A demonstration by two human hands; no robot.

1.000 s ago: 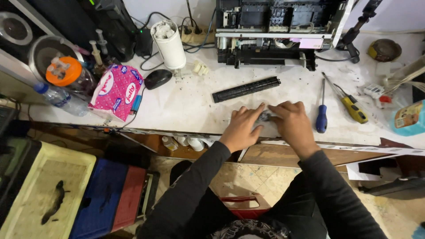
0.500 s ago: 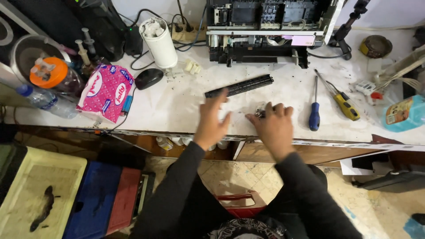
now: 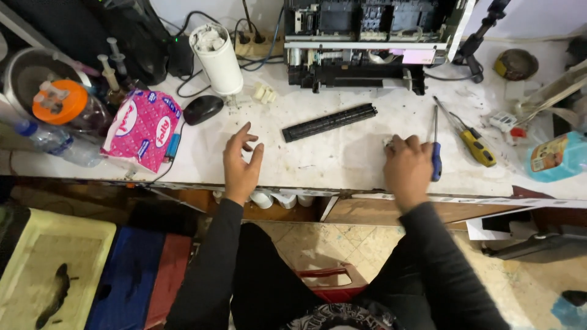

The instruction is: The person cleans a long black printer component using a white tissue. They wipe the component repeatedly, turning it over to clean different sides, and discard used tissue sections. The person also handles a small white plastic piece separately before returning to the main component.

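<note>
White workbench (image 3: 342,165), black roller bar (image 3: 329,122), screwdrivers (image 3: 435,143), pink packet (image 3: 142,128)

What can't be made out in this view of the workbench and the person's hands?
- Head view: whatever lies under the right hand is covered by its fingers; only a pale sliver shows.
- The blue-handled screwdriver beside it: touching or apart cannot be told.
- The open printer is cut off by the top edge.
- The left hand is spread, palm hidden; contact with the bench is unclear.
</note>
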